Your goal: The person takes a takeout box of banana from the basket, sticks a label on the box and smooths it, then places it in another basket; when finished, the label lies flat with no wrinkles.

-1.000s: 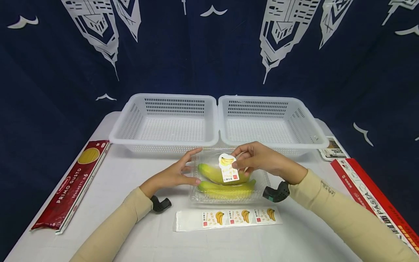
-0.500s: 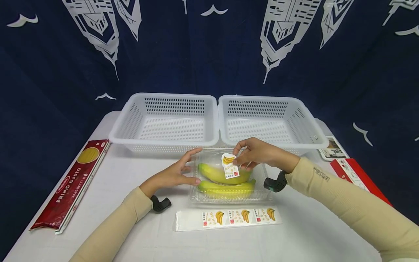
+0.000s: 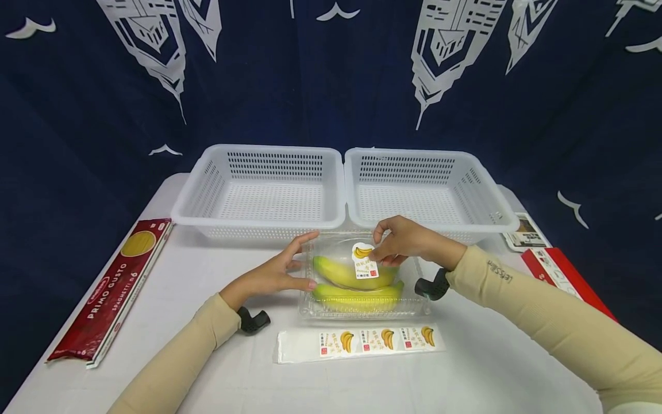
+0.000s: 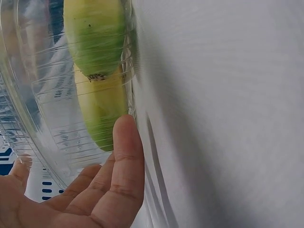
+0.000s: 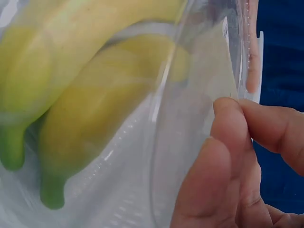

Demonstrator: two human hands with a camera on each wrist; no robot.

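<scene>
Two yellow-green bananas (image 3: 357, 298) lie inside a lidded clear plastic box (image 3: 424, 307) in the middle of the table. A white banana sticker (image 3: 365, 267) is over the lid, and my right hand (image 3: 405, 241) pinches its right edge between thumb and finger. In the right wrist view the sticker (image 5: 221, 57) stands up edge-on near the lid; whether part of it touches the plastic I cannot tell. My left hand (image 3: 274, 276) rests against the box's left end, thumb at the front and forefinger stretched toward the back corner, as the left wrist view also shows.
A strip of several banana stickers (image 3: 383, 341) lies in front of the box. Two white perforated baskets (image 3: 258, 221) stand behind it. A red spaghetti pack (image 3: 116, 293) lies left; a red-and-white pack (image 3: 564, 279) and a small printed packet (image 3: 524, 233) lie right.
My right hand has shifted slightly to the right and back with the sticker, which now sits straighter over the lid. The left hand and the box have hardly moved.
</scene>
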